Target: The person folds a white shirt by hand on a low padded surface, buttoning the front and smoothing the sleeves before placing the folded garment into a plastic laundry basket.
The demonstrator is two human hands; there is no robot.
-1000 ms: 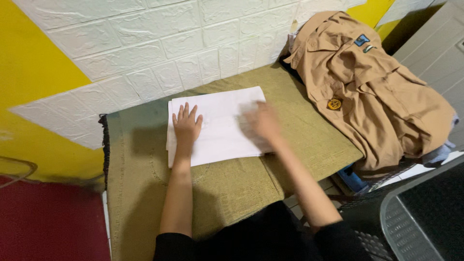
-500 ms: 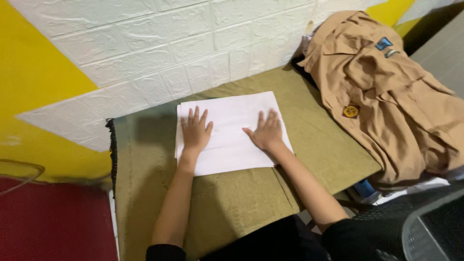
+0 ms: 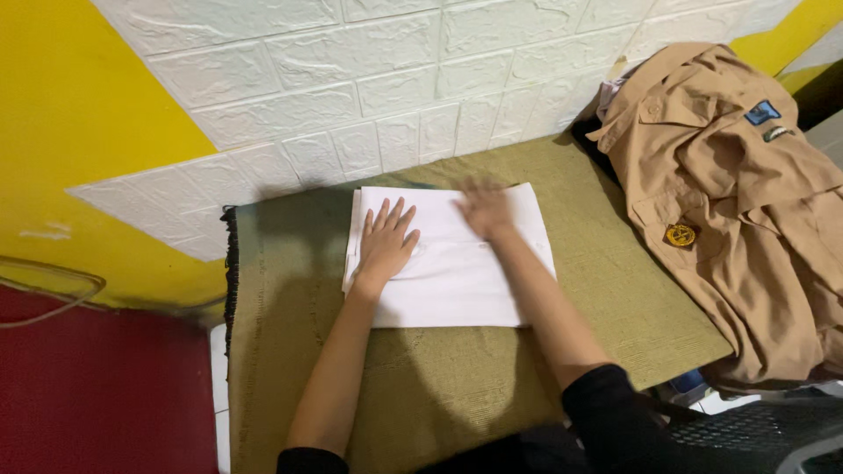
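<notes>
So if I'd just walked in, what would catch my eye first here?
Probably the white folded cloth in the middle of the olive-green table, with both hands flat on it: the left hand spread near its left edge, the right hand blurred near the top. Next, the tan uniform shirt heaped at the table's right end, and the yellow and white brick wall behind.

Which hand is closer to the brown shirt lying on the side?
The right hand. It lies flat on the folded white cloth, on the side towards the brown shirt, but not touching it. The left hand rests flat on the cloth's far side.
</notes>
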